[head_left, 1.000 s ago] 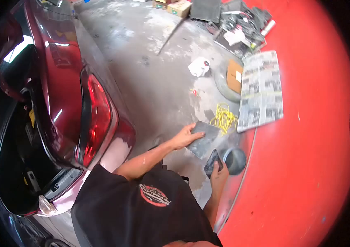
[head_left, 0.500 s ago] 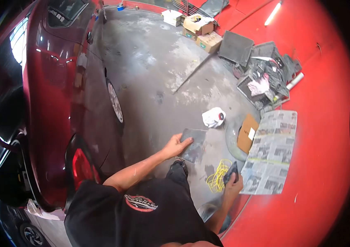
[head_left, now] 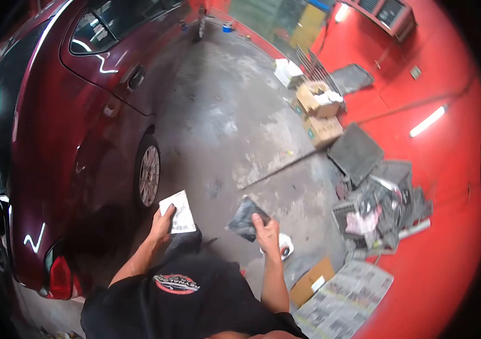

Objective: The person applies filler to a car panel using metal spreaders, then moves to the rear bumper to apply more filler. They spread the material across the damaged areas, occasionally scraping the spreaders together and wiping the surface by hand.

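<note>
My left hand (head_left: 163, 224) is closed on a sheet of sandpaper (head_left: 183, 214), thumb on top. The side facing me is white with grey smudges. My right hand (head_left: 267, 230) pinches a dark grey, roughly square sheet (head_left: 244, 219) that looks like another piece of sandpaper, its thumb lying across the near corner. Both sheets are held up apart from each other, above the floor. To the left stands a dark red car (head_left: 82, 130), its wheel (head_left: 149, 175) just beyond my left hand. Neither hand touches the car.
A white bundle (head_left: 283, 240) lies on the floor behind my right forearm. Brown cardboard (head_left: 310, 282) and newspaper (head_left: 348, 299) are at the lower right. Black crates with clutter (head_left: 384, 212) and cardboard boxes (head_left: 321, 130) line the red wall (head_left: 432, 254).
The view has shifted towards the car's side and wheel. My left hand's sheet now shows its white face instead of the dark one. My right hand has come up with its dark sheet.
</note>
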### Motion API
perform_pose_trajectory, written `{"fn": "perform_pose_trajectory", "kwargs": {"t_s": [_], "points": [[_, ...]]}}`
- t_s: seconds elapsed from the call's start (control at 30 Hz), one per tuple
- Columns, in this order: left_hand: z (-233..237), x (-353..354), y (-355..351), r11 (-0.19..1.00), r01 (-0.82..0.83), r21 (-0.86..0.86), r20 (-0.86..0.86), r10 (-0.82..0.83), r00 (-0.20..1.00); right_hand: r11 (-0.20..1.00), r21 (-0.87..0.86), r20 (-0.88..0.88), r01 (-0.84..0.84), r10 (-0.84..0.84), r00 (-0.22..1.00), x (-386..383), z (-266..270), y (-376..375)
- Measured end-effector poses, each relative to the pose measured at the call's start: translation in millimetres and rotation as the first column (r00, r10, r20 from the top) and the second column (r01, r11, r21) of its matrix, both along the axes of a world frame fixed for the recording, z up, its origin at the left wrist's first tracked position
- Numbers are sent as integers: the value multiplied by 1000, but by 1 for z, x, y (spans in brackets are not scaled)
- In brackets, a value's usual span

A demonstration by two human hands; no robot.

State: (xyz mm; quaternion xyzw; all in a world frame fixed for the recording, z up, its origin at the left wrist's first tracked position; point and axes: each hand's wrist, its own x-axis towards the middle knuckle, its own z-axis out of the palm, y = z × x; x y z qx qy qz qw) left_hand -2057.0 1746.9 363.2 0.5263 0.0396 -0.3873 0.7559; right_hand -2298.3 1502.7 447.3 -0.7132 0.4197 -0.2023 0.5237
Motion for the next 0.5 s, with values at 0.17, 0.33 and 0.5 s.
{"fn": "perform_pose_trajectory", "kwargs": {"t_s": [0.17,0.33,0.5], "points": [[-20,62,-67,988,-151,13,-139,151,979,986,-53,74,-156,160,984,148,31,-108],[-17,184,-170,989,118,-89,-386,-144,911,991,-132,-61,33,-42,997,215,10,-242],[57,266,-297,722,657,-216,-335,-687,645,935,109,0,338,-340,941,250,-15,-349]]}}
